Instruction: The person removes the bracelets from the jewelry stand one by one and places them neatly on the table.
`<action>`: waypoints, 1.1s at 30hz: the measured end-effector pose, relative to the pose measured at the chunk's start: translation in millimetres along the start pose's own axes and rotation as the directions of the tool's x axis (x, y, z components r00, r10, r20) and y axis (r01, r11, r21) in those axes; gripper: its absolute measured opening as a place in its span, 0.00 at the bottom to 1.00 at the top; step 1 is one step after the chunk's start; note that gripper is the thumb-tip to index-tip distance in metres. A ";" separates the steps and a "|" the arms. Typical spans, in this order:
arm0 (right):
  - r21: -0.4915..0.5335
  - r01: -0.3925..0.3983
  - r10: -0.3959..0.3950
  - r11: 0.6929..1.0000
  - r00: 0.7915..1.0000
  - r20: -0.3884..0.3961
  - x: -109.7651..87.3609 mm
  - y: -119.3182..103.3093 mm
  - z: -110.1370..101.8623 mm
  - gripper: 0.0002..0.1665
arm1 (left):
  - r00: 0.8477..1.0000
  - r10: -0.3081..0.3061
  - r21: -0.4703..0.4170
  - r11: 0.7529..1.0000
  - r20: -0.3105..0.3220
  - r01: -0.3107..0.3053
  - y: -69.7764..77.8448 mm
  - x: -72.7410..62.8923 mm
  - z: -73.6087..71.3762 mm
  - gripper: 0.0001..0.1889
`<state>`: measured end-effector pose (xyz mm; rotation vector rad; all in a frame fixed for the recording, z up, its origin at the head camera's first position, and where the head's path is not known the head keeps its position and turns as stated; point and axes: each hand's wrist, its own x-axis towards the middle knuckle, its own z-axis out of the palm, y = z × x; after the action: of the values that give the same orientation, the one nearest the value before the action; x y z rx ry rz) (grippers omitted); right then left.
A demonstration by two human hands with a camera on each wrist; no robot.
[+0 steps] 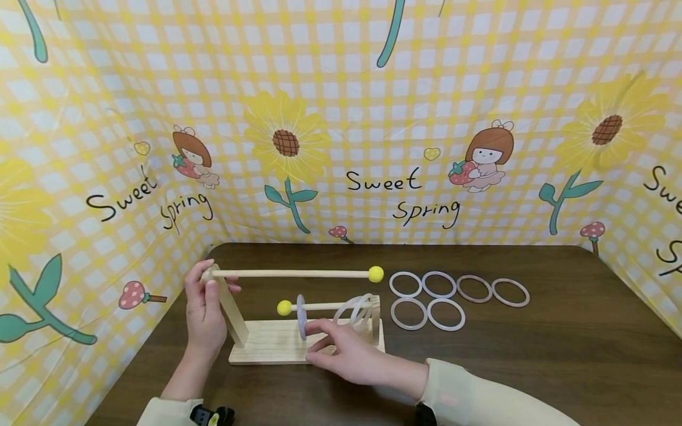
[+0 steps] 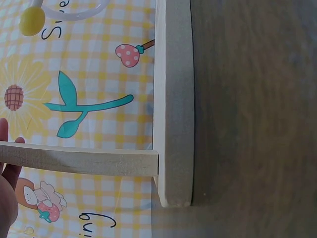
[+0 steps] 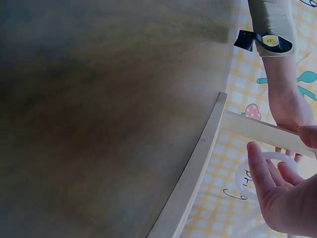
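Note:
A wooden stand [image 1: 266, 343] has a long upper rod [image 1: 298, 274] and a shorter lower rod [image 1: 319, 306], each tipped with a yellow ball. My left hand [image 1: 205, 310] grips the top of the stand's left post [image 1: 232, 313]. One translucent ring [image 1: 301, 319] is on the lower rod near its ball. Beside that ring is my right hand [image 1: 346, 352], index fingertip at its lower edge, thumb and index finger apart. Several pale rings [image 1: 346, 310] lean together on the same rod by the right post. The right wrist view shows the single ring [image 3: 240, 173] partly behind my fingers.
Several loose rings [image 1: 409, 313] lie flat on the dark wooden table [image 1: 533, 355], right of the stand. A yellow checked cloth [image 1: 341, 118] with printed flowers hangs behind the table and along its left side.

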<state>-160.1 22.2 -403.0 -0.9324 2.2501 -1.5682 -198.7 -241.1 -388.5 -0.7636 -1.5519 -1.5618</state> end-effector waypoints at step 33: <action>0.030 0.076 -0.070 0.997 0.987 -0.147 24.2 -8.2 23.4 0.02 | 1.000 0.006 0.004 1.000 0.008 -0.006 -2.0 0.9 -0.6 0.17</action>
<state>-163.3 -12.2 -400.9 -0.9286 2.2998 -1.7555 -200.8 -242.0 -388.8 -0.7726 -1.5565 -1.5531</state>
